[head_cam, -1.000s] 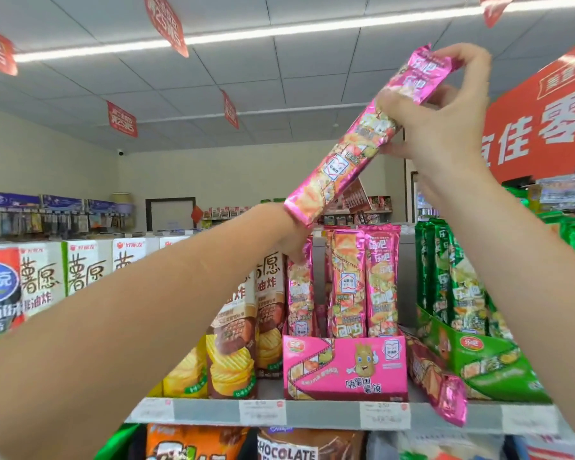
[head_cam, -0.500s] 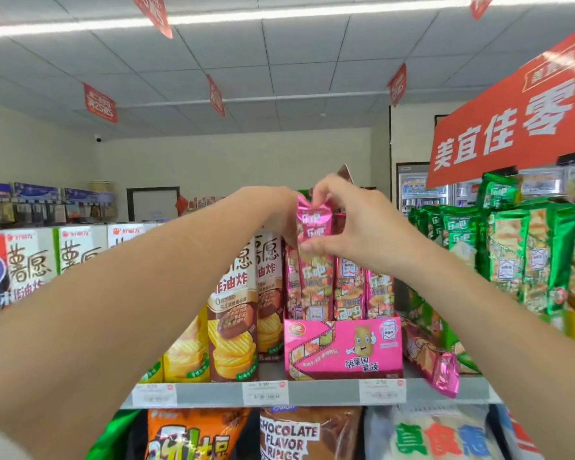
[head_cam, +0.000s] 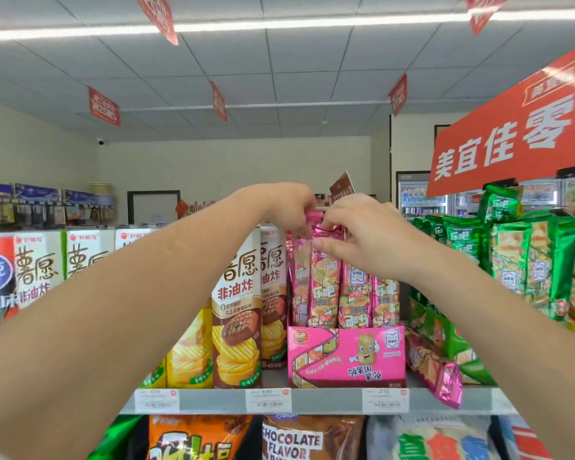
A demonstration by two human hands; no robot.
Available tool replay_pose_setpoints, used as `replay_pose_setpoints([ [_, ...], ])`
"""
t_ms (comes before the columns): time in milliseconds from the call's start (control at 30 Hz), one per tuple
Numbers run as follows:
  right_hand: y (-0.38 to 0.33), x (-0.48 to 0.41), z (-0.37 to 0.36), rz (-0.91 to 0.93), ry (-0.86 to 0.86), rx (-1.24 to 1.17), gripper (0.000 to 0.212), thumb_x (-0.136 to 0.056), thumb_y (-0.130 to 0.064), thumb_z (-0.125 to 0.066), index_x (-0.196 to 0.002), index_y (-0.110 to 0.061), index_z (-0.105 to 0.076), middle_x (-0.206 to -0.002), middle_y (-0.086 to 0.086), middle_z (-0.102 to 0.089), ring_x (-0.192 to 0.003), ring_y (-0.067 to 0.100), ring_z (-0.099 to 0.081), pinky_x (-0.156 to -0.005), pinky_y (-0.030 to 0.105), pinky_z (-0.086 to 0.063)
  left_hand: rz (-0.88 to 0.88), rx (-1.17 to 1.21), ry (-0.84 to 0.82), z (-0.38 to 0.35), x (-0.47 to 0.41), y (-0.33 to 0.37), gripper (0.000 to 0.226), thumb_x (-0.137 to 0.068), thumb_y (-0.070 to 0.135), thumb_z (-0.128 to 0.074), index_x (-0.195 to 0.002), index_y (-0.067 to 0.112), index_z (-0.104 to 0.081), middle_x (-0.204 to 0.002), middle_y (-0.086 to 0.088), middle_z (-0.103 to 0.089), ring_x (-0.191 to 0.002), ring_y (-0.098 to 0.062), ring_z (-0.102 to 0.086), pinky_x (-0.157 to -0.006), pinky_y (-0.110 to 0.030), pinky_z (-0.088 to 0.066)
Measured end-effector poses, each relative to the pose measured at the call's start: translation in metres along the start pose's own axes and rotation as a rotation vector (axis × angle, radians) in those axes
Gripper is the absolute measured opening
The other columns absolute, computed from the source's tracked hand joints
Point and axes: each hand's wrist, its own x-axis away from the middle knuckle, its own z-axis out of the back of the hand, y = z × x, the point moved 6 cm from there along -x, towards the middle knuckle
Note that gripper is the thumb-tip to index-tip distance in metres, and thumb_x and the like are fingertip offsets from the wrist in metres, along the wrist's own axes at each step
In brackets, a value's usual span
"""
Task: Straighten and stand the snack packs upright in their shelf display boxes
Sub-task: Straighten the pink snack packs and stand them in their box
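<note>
Both my hands are on the top seal of a long pink foil snack pack (head_cam: 324, 287). The left hand (head_cam: 289, 210) curls its fingers and pinches the crimped edge, and the right hand (head_cam: 362, 240) pinches it between thumb and forefinger. The pack stands upright with its long axis vertical. Its lower end sits in the pink cardboard display box (head_cam: 346, 356) on the grey shelf (head_cam: 326, 401), among similar packs. Another fallen pink pack (head_cam: 435, 370) lies tilted over the shelf edge, right of the box. Green foil packs (head_cam: 525, 260) stand further right, below a red hanging sign (head_cam: 518, 134).
</note>
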Motion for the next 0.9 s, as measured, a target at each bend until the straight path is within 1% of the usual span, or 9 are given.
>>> replay_pose_setpoints([
  [167,-0.002,0.008,-0.003,-0.028,0.032,-0.067,0.051,-0.093,-0.058,-0.045,-0.135,-0.029,-0.052,-0.115,-0.008,-0.061,-0.114,0.015,-0.052,-0.098,0.052,-0.042,-0.018,0.324,0.36,0.054,0.033,-0.006,0.018,-0.088,0.013,-0.065,-0.106,0.012,-0.06,-0.097,-0.005,-0.063,-0.09,-0.025,-0.063,-0.078,-0.038,-0.055],
  [300,-0.004,0.012,-0.007,-0.031,0.043,-0.077,0.053,-0.093,-0.059,-0.043,-0.139,-0.033,-0.046,-0.124,-0.008,-0.061,-0.124,0.015,-0.048,-0.101,0.048,-0.035,-0.075,0.573,0.853,0.084,0.082,-0.009,0.014,-0.095,0.016,-0.059,-0.106,0.021,-0.052,-0.098,0.008,-0.057,-0.092,-0.021,-0.064,-0.077,-0.044,-0.058],
  [433,-0.005,0.015,-0.007,-0.042,0.063,-0.069,0.052,-0.093,-0.059,-0.043,-0.139,-0.034,-0.046,-0.134,-0.012,-0.053,-0.13,0.011,-0.04,-0.103,0.046,-0.028,-0.13,0.686,1.246,0.084,0.133,-0.012,0.015,-0.095,0.018,-0.058,-0.108,0.022,-0.052,-0.104,0.002,-0.06,-0.095,-0.021,-0.066,-0.077,-0.045,-0.058],
  [533,-0.007,0.013,-0.004,-0.051,0.071,-0.046,0.049,-0.09,-0.063,-0.043,-0.125,-0.034,-0.057,-0.122,-0.012,-0.058,-0.123,0.011,-0.044,-0.099,0.045,-0.029,-0.151,0.69,1.383,0.074,0.161,-0.014,0.016,-0.095,0.02,-0.058,-0.11,0.02,-0.053,-0.105,0.005,-0.058,-0.097,-0.02,-0.064,-0.079,-0.044,-0.057],
  [633,-0.004,0.007,0.007,-0.143,0.147,-0.018,0.037,-0.087,-0.063,-0.048,-0.091,-0.03,-0.064,-0.092,-0.011,-0.061,-0.102,0.014,-0.05,-0.088,0.043,-0.031,-0.195,0.635,1.49,0.058,0.185,-0.01,0.018,-0.095,0.02,-0.059,-0.11,0.024,-0.05,-0.103,0.003,-0.056,-0.096,-0.024,-0.062,-0.078,-0.048,-0.056],
  [667,-0.001,0.003,0.008,-0.181,0.144,-0.04,0.032,-0.088,-0.06,-0.051,-0.091,-0.031,-0.062,-0.093,-0.011,-0.061,-0.101,0.014,-0.051,-0.089,0.044,-0.032,-0.205,0.626,1.514,0.053,0.191,-0.009,0.019,-0.096,0.019,-0.059,-0.111,0.023,-0.049,-0.103,0.001,-0.056,-0.096,-0.026,-0.062,-0.077,-0.049,-0.056],
  [733,0.002,-0.003,0.004,-0.228,0.032,-0.118,0.024,-0.092,-0.051,-0.053,-0.109,-0.037,-0.06,-0.109,-0.014,-0.064,-0.108,0.015,-0.055,-0.096,0.047,-0.035,-0.209,0.654,1.534,0.042,0.198,-0.01,0.021,-0.096,0.019,-0.059,-0.115,0.017,-0.05,-0.105,-0.005,-0.055,-0.096,-0.03,-0.06,-0.077,-0.051,-0.055],
  [800,-0.001,-0.005,-0.002,-0.225,-0.092,-0.178,0.035,-0.092,-0.047,-0.053,-0.126,-0.044,-0.054,-0.121,-0.015,-0.063,-0.116,0.016,-0.055,-0.102,0.051,-0.037,-0.183,0.65,1.549,0.034,0.202,-0.013,0.024,-0.096,0.017,-0.059,-0.118,0.008,-0.052,-0.106,-0.009,-0.053,-0.095,-0.031,-0.058,-0.079,-0.051,-0.054],
  [900,0.0,0.0,0.0,-0.276,-0.055,-0.315,0.048,-0.084,-0.058,-0.057,-0.128,-0.041,-0.051,-0.123,-0.016,-0.062,-0.116,0.016,-0.055,-0.103,0.052,-0.038,-0.158,0.702,1.561,0.021,0.208,-0.018,0.024,-0.097,0.015,-0.057,-0.119,0.008,-0.049,-0.104,-0.008,-0.052,-0.093,-0.029,-0.057,-0.081,-0.053,-0.051],
])
